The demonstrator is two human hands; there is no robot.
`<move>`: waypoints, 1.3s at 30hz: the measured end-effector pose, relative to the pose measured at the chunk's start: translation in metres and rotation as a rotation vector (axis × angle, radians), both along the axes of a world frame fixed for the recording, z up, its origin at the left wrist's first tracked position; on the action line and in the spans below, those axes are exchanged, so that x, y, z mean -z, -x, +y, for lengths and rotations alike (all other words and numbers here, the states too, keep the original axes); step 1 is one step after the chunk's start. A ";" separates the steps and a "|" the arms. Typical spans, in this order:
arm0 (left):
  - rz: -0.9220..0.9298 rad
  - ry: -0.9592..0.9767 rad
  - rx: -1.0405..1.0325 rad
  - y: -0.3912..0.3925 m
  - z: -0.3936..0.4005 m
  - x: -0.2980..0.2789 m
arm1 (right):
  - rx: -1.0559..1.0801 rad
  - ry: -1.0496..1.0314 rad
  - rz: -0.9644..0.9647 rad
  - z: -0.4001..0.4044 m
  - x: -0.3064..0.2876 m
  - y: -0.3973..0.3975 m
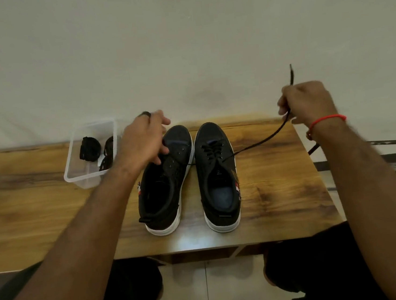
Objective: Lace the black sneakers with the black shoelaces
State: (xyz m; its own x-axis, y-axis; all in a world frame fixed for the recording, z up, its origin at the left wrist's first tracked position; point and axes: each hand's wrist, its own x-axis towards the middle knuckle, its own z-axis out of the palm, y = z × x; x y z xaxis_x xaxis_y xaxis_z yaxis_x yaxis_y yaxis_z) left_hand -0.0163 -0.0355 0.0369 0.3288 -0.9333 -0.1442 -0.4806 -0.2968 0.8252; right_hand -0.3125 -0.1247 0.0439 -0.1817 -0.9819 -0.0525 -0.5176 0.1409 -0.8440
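Two black sneakers with white soles stand side by side on the wooden table (52,214), toes pointing away. The right sneaker (217,179) has a black lace crossed through its eyelets. The left sneaker (164,185) is tilted to the left with bare eyelets showing. My left hand (142,141) grips the left sneaker's upper near the eyelets. My right hand (307,104) is raised at the right, shut on a black shoelace (259,141) that stretches taut down toward the sneakers; its tip sticks up above my fist.
A clear plastic container (72,172) stands left of the sneakers with bundled black laces (90,149) inside. The table's right edge is just past my right wrist, with dark metal bars beyond it. A pale wall rises behind the table.
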 end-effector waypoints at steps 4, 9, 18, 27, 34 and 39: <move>-0.355 -0.199 -0.044 0.006 0.002 0.009 | -0.163 -0.315 0.528 -0.005 0.022 0.006; -0.598 -0.261 0.055 0.002 0.001 0.010 | -0.418 -0.111 0.571 0.003 0.022 -0.013; -0.367 -0.356 0.305 0.042 0.013 0.025 | -0.909 0.052 0.525 0.039 0.037 -0.077; -0.215 -0.288 0.407 0.050 0.015 0.041 | -0.935 -0.073 0.568 0.043 0.043 -0.079; -0.194 -0.253 0.387 0.047 0.014 0.042 | -0.844 -0.142 0.489 0.039 0.038 -0.075; -0.111 -0.291 0.360 0.041 0.012 0.041 | -0.786 -0.230 0.467 0.033 0.039 -0.063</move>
